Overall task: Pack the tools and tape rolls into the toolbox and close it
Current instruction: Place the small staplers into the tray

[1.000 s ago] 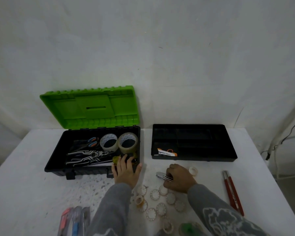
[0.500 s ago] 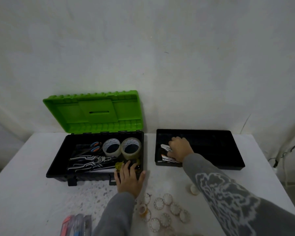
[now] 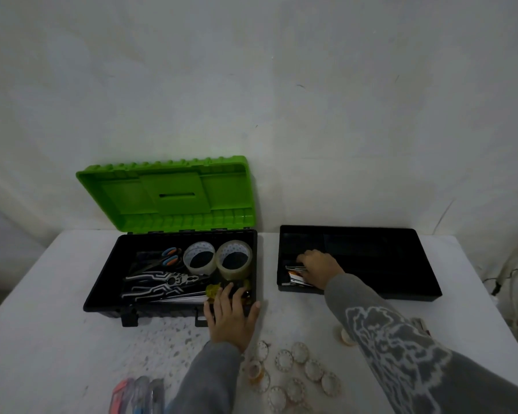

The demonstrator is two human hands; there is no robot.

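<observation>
Left hand: the left hand (image 3: pixel 232 319), lower centre of the frame, lies flat with straight, spread fingers on the front right rim of the toolbox (image 3: pixel 162 312); it holds nothing.
Right hand: the right hand (image 3: pixel 319 268), right of centre, reaches into the lower left corner of the insert tray (image 3: pixel 401 265), fingers bent onto small metal tools (image 3: pixel 295 277). I cannot tell whether it grips one.
Toolbox: left of centre on the counter (image 3: pixel 42 339), green lid (image 3: pixel 168 198) raised. Inside are scissors (image 3: pixel 165 259), pliers (image 3: pixel 165 282) and two large tape rolls (image 3: pixel 199 258).
Tray: just right of the toolbox, apart from it.
Left to pack: small tape rolls (image 3: pixel 296 372) at bottom centre; blurred coloured tools (image 3: pixel 138 395) at the bottom left edge.
Risk: the upright large rolls may stop the tray seating, so the lid might not shut.
Risk: the right sleeve passes over the small rolls and could sweep one off.
Risk: the metal tools, piled in one corner, may slide when the tray is lifted.
</observation>
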